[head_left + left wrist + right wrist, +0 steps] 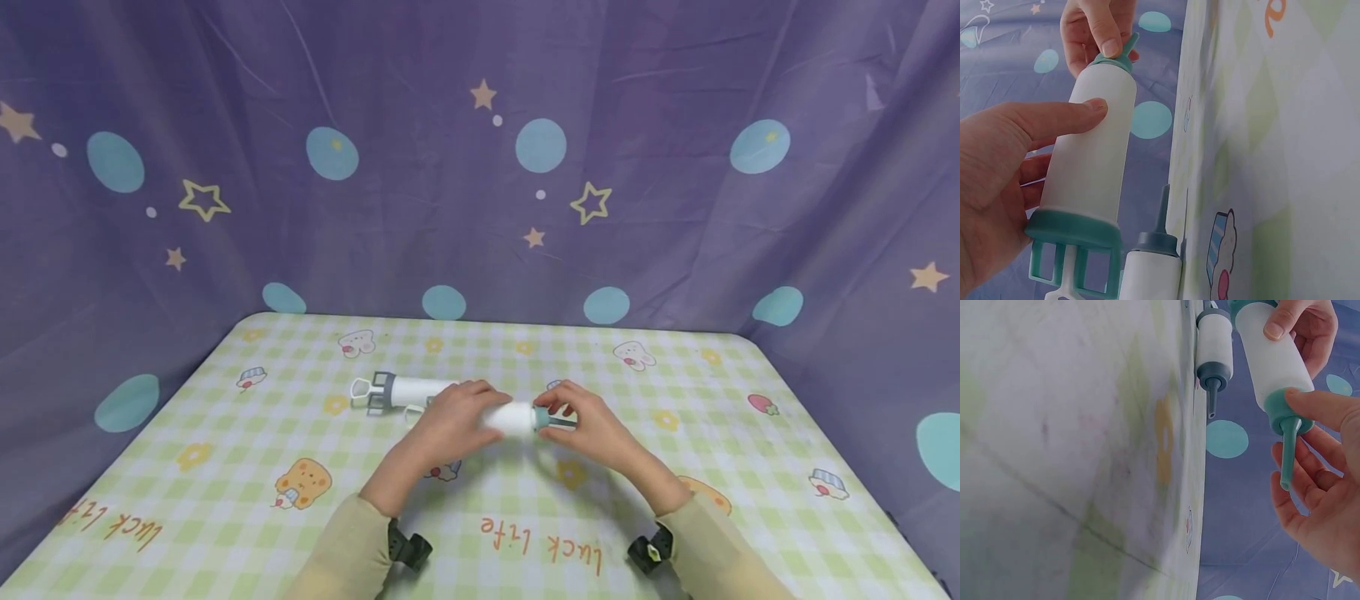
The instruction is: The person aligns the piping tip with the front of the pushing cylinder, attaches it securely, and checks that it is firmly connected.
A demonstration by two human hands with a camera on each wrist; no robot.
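My left hand (456,423) grips the white barrel of a green-capped icing syringe (516,417), thumb lying along the barrel in the left wrist view. The thumb of my right hand (596,427) presses on the syringe's green nozzle cap (1282,405), with fingers behind it. From that cap a slim, angled green nozzle (1289,456) sticks out beside my curled fingers. At the barrel's other end, the green handle frame (1074,229) surrounds a white plunger rod (1069,275). The syringe appears raised above the table.
A second syringe (420,392), white with grey-blue ends, lies on the checked tablecloth (247,533) just beyond my left hand, partly covered by it. Behind the table hangs a purple curtain (420,217) with stars and blue spots.
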